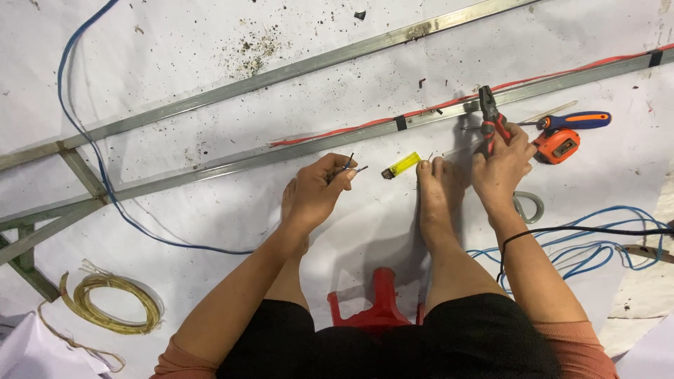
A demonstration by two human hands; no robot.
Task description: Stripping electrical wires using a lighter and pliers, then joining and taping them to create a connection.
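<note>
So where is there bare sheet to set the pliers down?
Bare sheet lies left of the left hand, between the lower metal rail and the yellow wire coil. Around the right hand it is crowded: pliers, screwdriver, tape measure, blue cable.

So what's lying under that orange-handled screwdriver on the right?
Under the screwdriver only the white sheet shows; an orange tape measure lies beside it. The right hand, gripping pliers, covers its tip.

Makeshift electrical worksite on a floor: white sheeting (175, 63) carried steel frame rails (232, 85), blue wire (84, 140), a tape measure (557, 145) and a screwdriver (572, 121).
</note>
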